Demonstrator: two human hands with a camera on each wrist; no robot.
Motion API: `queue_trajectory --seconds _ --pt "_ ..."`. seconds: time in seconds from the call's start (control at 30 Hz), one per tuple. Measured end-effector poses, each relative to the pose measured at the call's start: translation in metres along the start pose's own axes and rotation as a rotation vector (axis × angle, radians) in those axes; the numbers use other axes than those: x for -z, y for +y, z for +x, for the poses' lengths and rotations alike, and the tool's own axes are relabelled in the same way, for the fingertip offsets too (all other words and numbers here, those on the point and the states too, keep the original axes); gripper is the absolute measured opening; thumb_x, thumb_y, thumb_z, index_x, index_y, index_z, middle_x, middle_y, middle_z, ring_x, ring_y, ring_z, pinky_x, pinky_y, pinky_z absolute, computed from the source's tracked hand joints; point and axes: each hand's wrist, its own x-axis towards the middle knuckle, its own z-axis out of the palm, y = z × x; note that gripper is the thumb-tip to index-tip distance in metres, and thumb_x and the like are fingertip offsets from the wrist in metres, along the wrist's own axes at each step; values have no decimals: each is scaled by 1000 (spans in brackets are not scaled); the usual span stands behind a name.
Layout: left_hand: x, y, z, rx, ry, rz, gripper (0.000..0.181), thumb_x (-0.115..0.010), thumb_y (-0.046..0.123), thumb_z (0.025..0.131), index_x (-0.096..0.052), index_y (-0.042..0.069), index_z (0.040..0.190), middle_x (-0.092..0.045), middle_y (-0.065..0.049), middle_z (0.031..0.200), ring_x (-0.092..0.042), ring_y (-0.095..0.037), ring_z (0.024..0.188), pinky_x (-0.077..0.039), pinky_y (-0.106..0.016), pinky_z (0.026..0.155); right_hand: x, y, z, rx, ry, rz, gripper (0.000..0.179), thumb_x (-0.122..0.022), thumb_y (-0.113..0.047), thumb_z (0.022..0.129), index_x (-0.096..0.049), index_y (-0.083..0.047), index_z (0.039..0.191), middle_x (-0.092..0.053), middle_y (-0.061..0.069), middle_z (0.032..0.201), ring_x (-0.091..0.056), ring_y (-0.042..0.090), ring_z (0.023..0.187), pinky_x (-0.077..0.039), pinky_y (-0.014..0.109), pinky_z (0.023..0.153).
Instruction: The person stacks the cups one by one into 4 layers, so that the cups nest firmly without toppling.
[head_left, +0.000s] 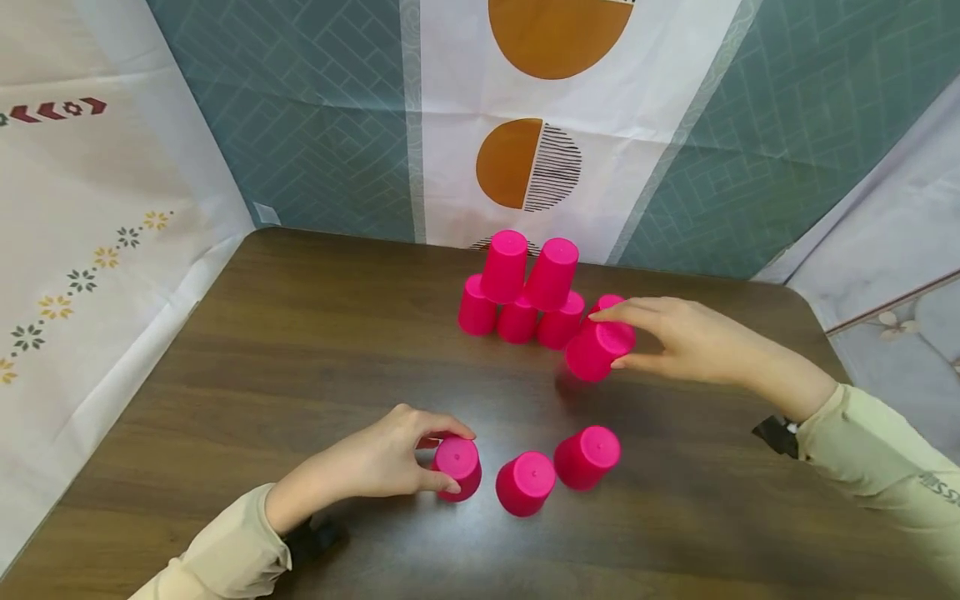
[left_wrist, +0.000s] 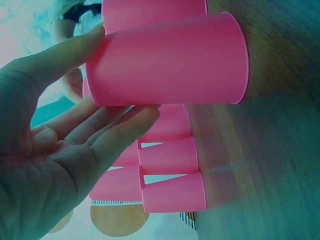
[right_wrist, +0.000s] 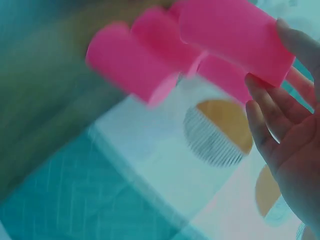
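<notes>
My left hand (head_left: 390, 454) pinches an upside-down pink cup (head_left: 459, 467) between thumb and fingers at the front of the table. In the left wrist view that cup (left_wrist: 170, 60) lies sideways across the picture, the thumb at its base end. My right hand (head_left: 682, 337) grips another pink cup (head_left: 590, 354) by its sides, raised and tilted beside the stack at the back. The right wrist view shows this cup (right_wrist: 235, 35) between thumb and fingers. Two upper cups, a left one (head_left: 505, 267) and a right one (head_left: 552, 275), stand on a bottom row of several cups (head_left: 477, 307).
Two more upside-down cups, one in the middle (head_left: 525, 483) and one farther right (head_left: 587, 458), stand right of my left hand. The dark wooden table (head_left: 337, 333) meets a patterned cloth backdrop (head_left: 322, 125) behind the stack. A white cloth (head_left: 97, 250) hangs at the left.
</notes>
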Motion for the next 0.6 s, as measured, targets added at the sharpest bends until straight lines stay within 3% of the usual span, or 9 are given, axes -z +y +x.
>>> queue_trajectory --seconds 0.13,0.3,0.6 --pt "-1 -1 -1 2 6 -33 47 -80 25 73 -64 12 115 -65 8 102 -60 -6 89 -53 -27 81 20 17 3 -80 -8 -64 57 -79 -23 73 -58 -11 124 -63 0 116 -60 20 105 -51 40 84" --pt "-3 -2 -1 1 1 -54 47 -80 23 74 -63 12 116 -64 7 103 -60 -6 90 -53 -23 80 31 32 1 -198 18 -56 59 -79 -21 74 -55 -11 127 -61 4 117 -59 23 104 -49 43 82" --pt "-3 -1 -3 -14 -3 -36 46 -79 18 74 -63 10 117 -64 5 104 -59 -5 89 -53 -24 79 22 42 14 -227 42 2 61 -77 -20 76 -52 -11 131 -60 8 119 -59 22 100 -50 41 77"
